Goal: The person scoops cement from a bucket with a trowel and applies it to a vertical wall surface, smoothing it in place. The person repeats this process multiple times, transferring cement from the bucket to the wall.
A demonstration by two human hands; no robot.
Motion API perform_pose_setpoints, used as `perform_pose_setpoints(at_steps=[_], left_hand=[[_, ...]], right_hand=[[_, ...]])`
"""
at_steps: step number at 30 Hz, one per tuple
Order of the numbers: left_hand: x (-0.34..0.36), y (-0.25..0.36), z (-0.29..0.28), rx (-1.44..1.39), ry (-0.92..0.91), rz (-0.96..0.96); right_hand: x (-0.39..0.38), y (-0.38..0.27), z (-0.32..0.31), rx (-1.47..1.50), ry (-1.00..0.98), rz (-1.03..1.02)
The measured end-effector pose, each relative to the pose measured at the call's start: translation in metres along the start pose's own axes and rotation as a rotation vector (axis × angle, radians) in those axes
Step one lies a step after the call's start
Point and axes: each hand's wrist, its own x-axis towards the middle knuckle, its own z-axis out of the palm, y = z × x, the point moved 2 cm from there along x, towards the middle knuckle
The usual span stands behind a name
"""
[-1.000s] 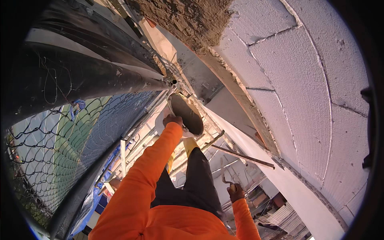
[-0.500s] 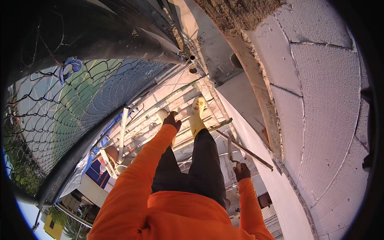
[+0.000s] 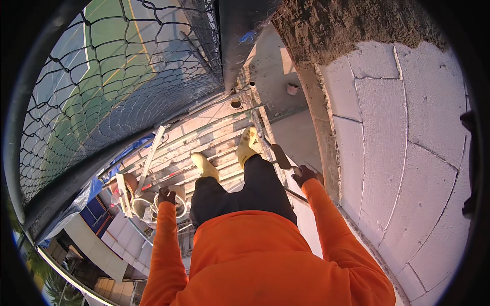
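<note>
My right hand (image 3: 304,175) is closed around the handle of a trowel (image 3: 280,157). The trowel's flat, mortar-stained blade points away from me, beside my right boot and short of the block wall. To the left, my left hand (image 3: 166,196) hangs over or beside the rim of a pale bucket (image 3: 179,200), fingers apart and nothing seen in them. Whether it touches the bucket I cannot tell. Another bucket (image 3: 142,208) stands just left of that hand.
I stand in yellow boots (image 3: 205,167) on slatted scaffold planks (image 3: 186,140). A chain-link fence (image 3: 107,76) rises on the left, with a dark post (image 3: 236,43). The pale block wall (image 3: 383,117) on the right carries rough mortar (image 3: 352,25) at its far end. A small pail (image 3: 292,89) sits below.
My left hand has moved back and left, from in front of my legs to the buckets. My right hand and trowel have come up and forward. The view has turned.
</note>
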Motion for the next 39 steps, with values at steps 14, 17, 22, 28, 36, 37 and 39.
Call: perform_pose_setpoints(at_steps=[14, 17, 22, 28, 36, 37, 39], left_hand=[[-0.111, -0.128, 0.004, -0.061, -0.048, -0.372], [-0.121, -0.152, 0.027, -0.147, -0.132, -0.592], [-0.061, -0.221, 0.028, -0.147, 0.260, -0.685], [0.074, -0.340, -0.084, 0.285, 0.658, -0.487], [0.147, -0.407, -0.072, 0.651, 0.008, -0.620], [0.135, -0.414, -0.064, 0.502, 0.046, -0.559], [0.101, -0.422, -0.040, 0.381, 0.090, -0.543]], right_hand=[[0.007, -0.168, 0.051, -0.235, 0.010, -0.446], [0.008, -0.209, 0.053, -0.374, -0.064, -0.458], [0.023, -0.268, 0.069, -0.538, -0.116, -0.459], [0.089, -0.249, 0.083, -0.524, -0.059, -0.325], [0.105, -0.163, 0.056, -0.541, -0.012, 0.017], [0.094, -0.156, 0.061, -0.555, 0.003, -0.009], [0.070, -0.147, 0.072, -0.535, -0.005, -0.027]])
